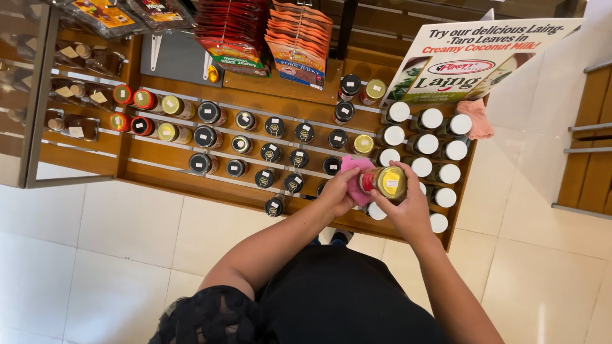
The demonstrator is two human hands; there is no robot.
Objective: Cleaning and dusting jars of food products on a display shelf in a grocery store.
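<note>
Glass jar point(382, 183) with a yellow lid sitting in my right hand point(408, 207), fingers wrapped around its side, held out over the front edge of the wooden display rack point(159, 159). My left hand point(335, 191) has a pink cloth point(354, 171) bunched against the jar's other side, fingers curled shut on the cloth, so the jar is basically pinched between palm and rag. Honestly the risk I see is the grip: only one hand is really on the glass, and if the cloth slides on a smooth surface the jar could twist loose and head for the tile floor point(115, 242). Can't quite tell from this angle how far my right fingers reach under the base, so maybe it's more secure than it looks. Other worry is the neighbours: the white-lidded jars point(440, 146) are packed tight just beside my right wrist, and the black-lidded jars point(274, 153) sit close by my left arm, so a careless elbow could knock a row over. Second pink cloth point(477, 118) lies up by the sign point(472, 57), well apart.
</note>
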